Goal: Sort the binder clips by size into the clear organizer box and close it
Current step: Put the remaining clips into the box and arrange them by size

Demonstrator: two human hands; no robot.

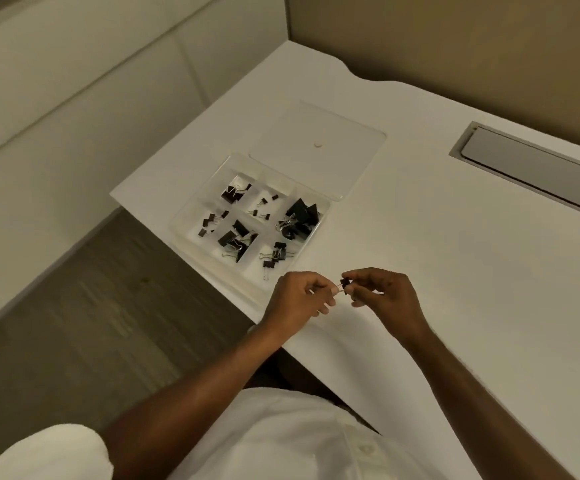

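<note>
A small black binder clip (343,283) is held between both hands just above the desk (454,271), close to its near left edge. The left hand (300,299) pinches the clip's wire handle with thumb and forefinger, its other fingers curled in. The right hand (382,294) grips the clip's black body from the other side, fingertips closed narrowly on it. The two hands almost touch at the clip.

Just beyond the hands, toward the desk's left corner, lies the clear organizer box (181,221), open, with one side running along the desk's left edge. Its clear lid (319,133) is folded back flat on the desk on the far side, still joined to the box.

The box is split into six compartments, and each one holds black clips. The far right compartment holds a heap of the largest clips (300,218). The near middle compartment holds several big clips (236,240) with wire handles sticking out. The far left compartment holds a few medium clips (234,192). The far middle compartment holds the tiniest clips (262,207), scattered apart. The near left compartment holds a few small clips (209,223). The near right compartment, nearest the hands, holds medium-small clips (274,256), one of them lying at the box's near wall.

A long grey cable hatch (530,164) is set into the desk near its far right edge, well apart from the box.
</note>
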